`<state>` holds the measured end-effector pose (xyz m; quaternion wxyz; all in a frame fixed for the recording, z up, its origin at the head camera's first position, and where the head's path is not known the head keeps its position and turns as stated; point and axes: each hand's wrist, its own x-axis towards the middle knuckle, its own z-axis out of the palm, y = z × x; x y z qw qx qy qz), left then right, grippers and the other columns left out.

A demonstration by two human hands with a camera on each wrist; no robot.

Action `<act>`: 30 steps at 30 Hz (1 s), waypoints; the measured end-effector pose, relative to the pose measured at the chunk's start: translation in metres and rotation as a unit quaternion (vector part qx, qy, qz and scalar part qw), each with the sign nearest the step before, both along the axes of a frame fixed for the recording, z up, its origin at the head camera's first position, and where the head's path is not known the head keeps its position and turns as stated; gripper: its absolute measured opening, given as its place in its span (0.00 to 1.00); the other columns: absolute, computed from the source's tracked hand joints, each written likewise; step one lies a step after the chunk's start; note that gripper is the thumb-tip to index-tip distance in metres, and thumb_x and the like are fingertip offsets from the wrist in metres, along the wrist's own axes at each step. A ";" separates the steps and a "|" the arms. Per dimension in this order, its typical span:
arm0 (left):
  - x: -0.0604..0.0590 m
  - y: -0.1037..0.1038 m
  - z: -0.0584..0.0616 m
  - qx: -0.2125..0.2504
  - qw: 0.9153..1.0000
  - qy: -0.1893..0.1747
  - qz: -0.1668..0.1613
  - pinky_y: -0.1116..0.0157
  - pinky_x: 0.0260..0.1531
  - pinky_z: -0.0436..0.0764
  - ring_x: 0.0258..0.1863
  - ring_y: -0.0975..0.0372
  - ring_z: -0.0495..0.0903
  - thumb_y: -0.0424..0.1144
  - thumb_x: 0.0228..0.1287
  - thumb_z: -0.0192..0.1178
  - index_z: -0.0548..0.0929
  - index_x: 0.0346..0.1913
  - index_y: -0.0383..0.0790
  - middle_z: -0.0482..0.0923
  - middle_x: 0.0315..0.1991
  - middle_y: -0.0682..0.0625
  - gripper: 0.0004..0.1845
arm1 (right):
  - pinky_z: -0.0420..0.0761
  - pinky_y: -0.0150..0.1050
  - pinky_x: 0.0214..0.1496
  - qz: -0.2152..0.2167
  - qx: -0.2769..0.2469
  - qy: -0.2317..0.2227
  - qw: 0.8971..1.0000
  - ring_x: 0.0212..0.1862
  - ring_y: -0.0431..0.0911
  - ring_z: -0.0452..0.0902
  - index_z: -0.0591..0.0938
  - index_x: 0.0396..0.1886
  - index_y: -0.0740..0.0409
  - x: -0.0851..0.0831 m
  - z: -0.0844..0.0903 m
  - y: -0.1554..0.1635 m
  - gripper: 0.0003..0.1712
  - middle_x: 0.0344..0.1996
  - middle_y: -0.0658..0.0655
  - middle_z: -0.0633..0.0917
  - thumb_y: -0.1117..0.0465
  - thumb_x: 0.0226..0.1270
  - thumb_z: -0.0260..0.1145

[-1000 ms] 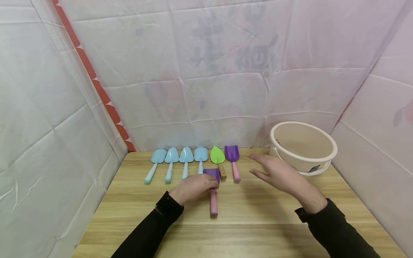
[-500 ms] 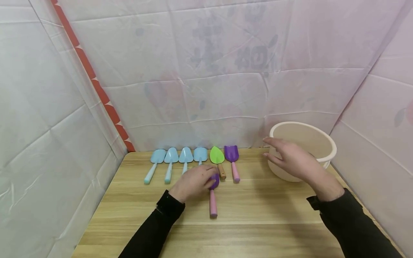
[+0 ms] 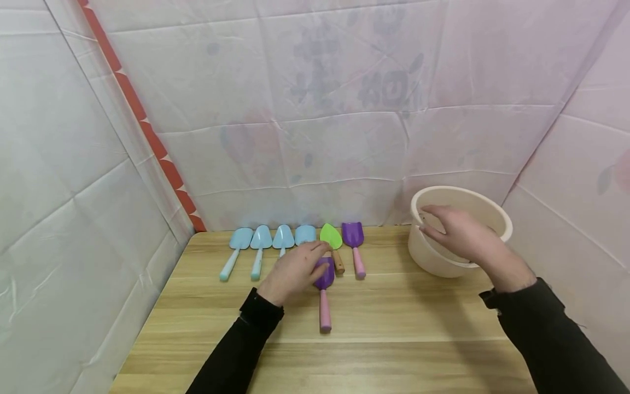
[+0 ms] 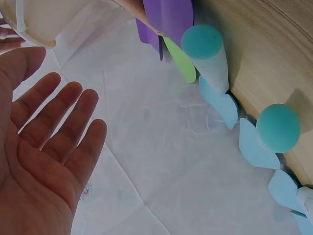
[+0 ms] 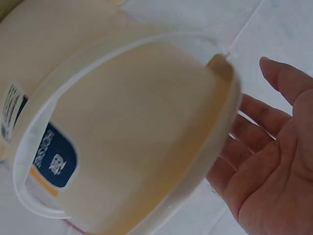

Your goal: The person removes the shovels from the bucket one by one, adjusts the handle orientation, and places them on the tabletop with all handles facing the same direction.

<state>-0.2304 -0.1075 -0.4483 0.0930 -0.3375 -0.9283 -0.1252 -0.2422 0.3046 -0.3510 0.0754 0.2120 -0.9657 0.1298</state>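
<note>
A purple shovel [image 3: 324,298] with a pink handle lies alone on the wooden table [image 3: 394,328], handle toward me. My left hand [image 3: 294,269] hovers over its blade with straight fingers reaching toward the row behind; the left wrist view shows the palm [image 4: 44,147] holding nothing. Whether it touches the blade I cannot tell. My right hand [image 3: 455,230] is over the near rim of the cream bucket [image 3: 435,261], its fingers straight and spread [image 5: 274,166], gripping nothing.
Along the table's back edge lie several blue shovels [image 3: 261,241], a green one [image 3: 331,236] and a second purple one [image 3: 354,236]. In the left wrist view their blades [image 4: 168,17] and blue handle ends [image 4: 203,41] show. White sheeting walls in three sides.
My right hand moved from the table's middle rightward and up over the bucket. My left hand uncurled from the loose purple shovel's blade and stretched forward; the shovel stayed roughly in place.
</note>
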 end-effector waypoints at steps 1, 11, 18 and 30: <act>0.000 0.000 0.000 0.001 1.000 0.000 0.001 0.57 0.74 0.92 0.74 0.53 0.90 0.47 0.92 0.66 0.84 0.78 0.43 0.89 0.75 0.46 0.22 | 0.81 0.77 0.81 -0.004 0.004 -0.006 1.000 0.76 0.79 0.82 0.79 0.80 0.77 -0.002 0.000 0.002 0.33 0.73 0.82 0.85 0.57 0.90 0.71; -0.002 0.000 0.001 0.004 1.000 0.003 0.000 0.57 0.74 0.92 0.74 0.54 0.90 0.46 0.92 0.66 0.84 0.78 0.43 0.89 0.75 0.46 0.22 | 0.77 0.79 0.83 -0.034 0.024 -0.056 0.998 0.78 0.83 0.78 0.76 0.82 0.78 -0.023 -0.004 0.026 0.31 0.75 0.84 0.82 0.56 0.98 0.57; -0.002 0.001 0.000 0.004 1.000 0.003 -0.003 0.57 0.74 0.92 0.74 0.54 0.90 0.46 0.92 0.66 0.84 0.79 0.42 0.89 0.75 0.46 0.23 | 0.79 0.82 0.79 -0.052 0.060 -0.089 0.993 0.75 0.86 0.78 0.75 0.80 0.82 -0.037 -0.007 0.039 0.35 0.73 0.87 0.81 0.53 0.96 0.60; 0.000 0.000 0.002 0.004 1.000 0.005 -0.008 0.57 0.72 0.93 0.73 0.54 0.91 0.46 0.92 0.66 0.84 0.79 0.43 0.89 0.75 0.46 0.23 | 0.82 0.46 0.46 -0.022 0.050 -0.197 0.979 0.40 0.51 0.82 0.87 0.39 0.61 -0.044 -0.003 0.044 0.19 0.33 0.55 0.86 0.57 0.93 0.58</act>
